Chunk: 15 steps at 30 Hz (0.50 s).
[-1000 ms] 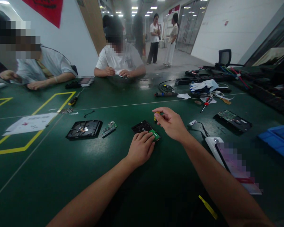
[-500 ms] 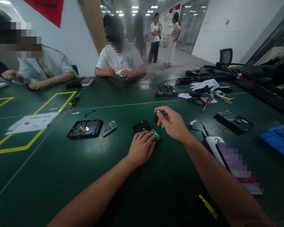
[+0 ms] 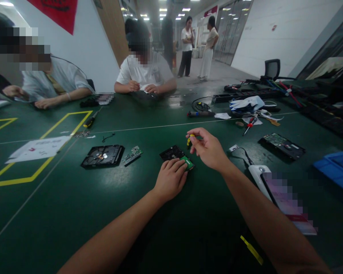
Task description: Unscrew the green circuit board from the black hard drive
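Observation:
My left hand [image 3: 171,177] lies over the near side of a small black hard drive [image 3: 171,153] and steadies it on the table. A green circuit board [image 3: 188,163] shows on the drive's right side, beside my fingertips. Above that end, my right hand [image 3: 207,148] pinches a yellow-and-black screwdriver [image 3: 188,143], held roughly upright between thumb and fingers. I cannot make out whether its tip touches the drive. To the left lie a larger opened hard drive [image 3: 103,155] and a loose circuit board [image 3: 133,154].
Another hard drive [image 3: 282,145], a white cabled device [image 3: 263,182] and a blue tray [image 3: 337,171] lie to the right. Farther back are a red screwdriver [image 3: 250,123] and white gloves [image 3: 247,103]. A yellow strip [image 3: 251,249] lies near my right forearm. Two people sit across the green table [image 3: 125,217].
The screwdriver's handle has turned in my right fingers, so more of its yellow side shows. My left hand and the hard drive stay in place.

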Available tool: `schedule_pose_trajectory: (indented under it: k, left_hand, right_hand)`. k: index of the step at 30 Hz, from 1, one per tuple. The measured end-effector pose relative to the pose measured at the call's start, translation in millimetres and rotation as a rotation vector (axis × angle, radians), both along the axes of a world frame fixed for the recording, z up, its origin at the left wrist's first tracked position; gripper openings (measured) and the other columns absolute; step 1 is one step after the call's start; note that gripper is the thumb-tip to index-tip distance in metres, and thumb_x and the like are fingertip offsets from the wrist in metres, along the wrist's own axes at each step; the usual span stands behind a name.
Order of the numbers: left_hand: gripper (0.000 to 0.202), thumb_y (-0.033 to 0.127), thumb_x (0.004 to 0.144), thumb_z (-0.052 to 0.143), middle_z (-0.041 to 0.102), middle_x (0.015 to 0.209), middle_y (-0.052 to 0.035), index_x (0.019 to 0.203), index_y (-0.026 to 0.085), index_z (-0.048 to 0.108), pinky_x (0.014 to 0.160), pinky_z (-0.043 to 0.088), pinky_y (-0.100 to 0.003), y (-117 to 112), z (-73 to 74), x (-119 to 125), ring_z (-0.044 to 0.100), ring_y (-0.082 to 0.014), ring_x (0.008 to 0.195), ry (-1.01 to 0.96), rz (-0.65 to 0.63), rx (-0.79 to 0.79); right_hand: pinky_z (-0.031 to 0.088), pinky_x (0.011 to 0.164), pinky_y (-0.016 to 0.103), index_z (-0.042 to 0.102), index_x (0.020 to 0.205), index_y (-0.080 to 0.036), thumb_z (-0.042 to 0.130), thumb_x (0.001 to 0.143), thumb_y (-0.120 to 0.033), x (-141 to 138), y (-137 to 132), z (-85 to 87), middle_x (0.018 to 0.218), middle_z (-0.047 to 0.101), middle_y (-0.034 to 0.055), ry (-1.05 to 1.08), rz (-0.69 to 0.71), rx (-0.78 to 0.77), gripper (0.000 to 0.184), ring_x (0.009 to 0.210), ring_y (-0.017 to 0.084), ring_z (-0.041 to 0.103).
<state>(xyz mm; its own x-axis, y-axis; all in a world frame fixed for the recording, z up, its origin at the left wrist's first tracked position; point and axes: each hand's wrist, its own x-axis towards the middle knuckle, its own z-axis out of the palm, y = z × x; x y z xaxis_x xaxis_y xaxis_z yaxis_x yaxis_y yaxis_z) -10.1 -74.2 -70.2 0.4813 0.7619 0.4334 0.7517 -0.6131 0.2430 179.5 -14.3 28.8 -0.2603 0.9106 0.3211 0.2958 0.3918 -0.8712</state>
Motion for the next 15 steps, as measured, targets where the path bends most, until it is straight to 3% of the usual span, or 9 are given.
schedule_pose_trajectory:
  k: [4, 10, 15]
  left_hand:
    - [0.036, 0.032, 0.104, 0.049, 0.067, 0.139, -0.0081, 0.136, 0.023, 0.064, 0.107, 0.045, -0.053, -0.3, -1.0, -0.6, 0.056, -0.0308, 0.132, 0.004, -0.001, -0.003]
    - [0.036, 0.033, 0.105, 0.048, 0.067, 0.139, -0.0073, 0.136, 0.023, 0.064, 0.108, 0.044, -0.053, -0.2, -1.6, -0.6, 0.055, -0.0308, 0.132, 0.006, -0.004, -0.006]
    - [0.035, 0.033, 0.105, 0.049, 0.067, 0.140, -0.0074, 0.135, 0.023, 0.064, 0.107, 0.044, -0.052, -0.4, -0.4, 0.1, 0.055, -0.0307, 0.132, 0.007, 0.002, -0.003]
  right_hand:
    - [0.052, 0.064, 0.031, 0.064, 0.114, -0.025, 0.063, 0.098, -0.042, -0.7, -1.4, 0.4, 0.103, 0.070, 0.0039, -0.023, -0.025, 0.023, 0.024, 0.070, 0.015, 0.066]
    - [0.053, 0.063, 0.030, 0.066, 0.123, -0.027, 0.055, 0.102, -0.042, -1.7, 0.7, -4.1, 0.099, 0.068, 0.0042, 0.009, -0.021, 0.009, 0.028, 0.069, 0.014, 0.066]
    - [0.053, 0.061, 0.029, 0.070, 0.118, -0.026, 0.059, 0.100, -0.043, -1.8, 0.5, -2.8, 0.099, 0.068, 0.0046, 0.018, -0.031, 0.002, 0.026, 0.070, 0.015, 0.066]
